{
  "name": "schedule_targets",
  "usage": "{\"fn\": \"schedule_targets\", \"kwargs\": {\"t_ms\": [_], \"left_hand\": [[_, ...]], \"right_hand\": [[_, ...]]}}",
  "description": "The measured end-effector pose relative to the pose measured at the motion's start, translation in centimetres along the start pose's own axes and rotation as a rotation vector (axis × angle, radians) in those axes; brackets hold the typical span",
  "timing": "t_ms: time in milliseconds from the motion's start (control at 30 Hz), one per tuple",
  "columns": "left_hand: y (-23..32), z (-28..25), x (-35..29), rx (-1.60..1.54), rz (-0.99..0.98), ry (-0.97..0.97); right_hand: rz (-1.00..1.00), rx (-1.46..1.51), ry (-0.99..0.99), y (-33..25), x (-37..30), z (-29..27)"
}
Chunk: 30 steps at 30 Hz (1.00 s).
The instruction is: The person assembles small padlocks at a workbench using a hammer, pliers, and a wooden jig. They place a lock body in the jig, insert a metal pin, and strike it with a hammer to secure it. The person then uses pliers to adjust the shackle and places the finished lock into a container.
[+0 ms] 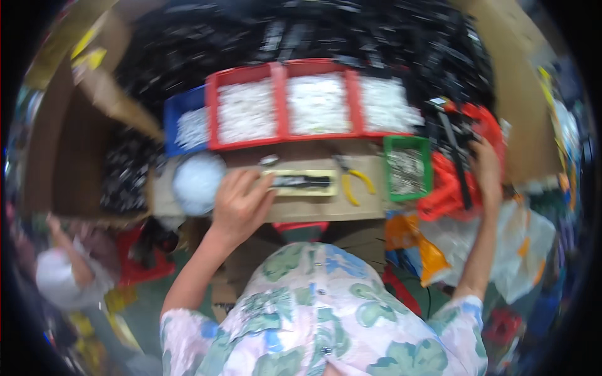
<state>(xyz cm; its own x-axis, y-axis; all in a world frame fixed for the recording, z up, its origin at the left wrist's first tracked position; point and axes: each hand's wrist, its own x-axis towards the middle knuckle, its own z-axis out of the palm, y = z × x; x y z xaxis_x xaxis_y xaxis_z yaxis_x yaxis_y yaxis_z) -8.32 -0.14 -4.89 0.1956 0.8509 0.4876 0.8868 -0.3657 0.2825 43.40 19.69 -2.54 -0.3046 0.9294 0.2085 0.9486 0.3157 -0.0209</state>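
My left hand point(241, 202) rests at the left end of a cream, narrow rectangular holder point(305, 191), its fingers bent and close together; what they grip, if anything, is hidden. In the holder lies a slim black part point(304, 181). My right hand point(486, 164) reaches into a red plastic bag point(441, 188) at the right, among dark parts, with its fingertips blurred and partly hidden. Beside it a long black strip point(457, 156) slants across the bag. Pliers with yellow handles point(359, 187) lie right of the holder.
Behind the work board point(357, 213) stand red bins point(282, 139) of white pieces, with a blue bin point(170, 128) at left and a green tray point(390, 191) of small metal pieces at right. A white round container point(199, 183) sits left. Black parts point(301, 37) heap beyond; cardboard walls point(63, 150) flank.
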Motion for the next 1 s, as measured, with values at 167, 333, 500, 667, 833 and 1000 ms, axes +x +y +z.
{"fn": "schedule_targets", "kwargs": {"t_ms": [167, 333, 500, 667, 833, 1000], "left_hand": [[-3.8, -2.9, 0.5, 0.033, -0.148, 0.067], [-10.8, -3.7, 0.6, 0.057, -0.317, 0.207], [-17.3, -2.4, 2.1, -0.132, -0.481, 0.084], [-17.9, -0.3, 4.9, -0.085, -0.452, 0.004], [-17.7, -1.2, 4.7, -0.156, -0.560, 0.035], [-15.7, -4.6, 2.9, -0.352, -0.619, 0.214]], "right_hand": [[-0.026, -0.035, -0.025, 0.6, -0.8, -0.8], [-0.038, -0.129, 0.070, -1.3, 0.3, -2.1], [-0.008, 0.032, 0.085, -1.1, 0.1, -3.6], [0.118, 0.251, 0.056, -2.7, -1.5, -4.7], [0.171, 0.380, 0.126, -3.1, -2.0, -4.8], [0.125, 0.586, 0.180, -2.2, -2.4, -3.7]]}}
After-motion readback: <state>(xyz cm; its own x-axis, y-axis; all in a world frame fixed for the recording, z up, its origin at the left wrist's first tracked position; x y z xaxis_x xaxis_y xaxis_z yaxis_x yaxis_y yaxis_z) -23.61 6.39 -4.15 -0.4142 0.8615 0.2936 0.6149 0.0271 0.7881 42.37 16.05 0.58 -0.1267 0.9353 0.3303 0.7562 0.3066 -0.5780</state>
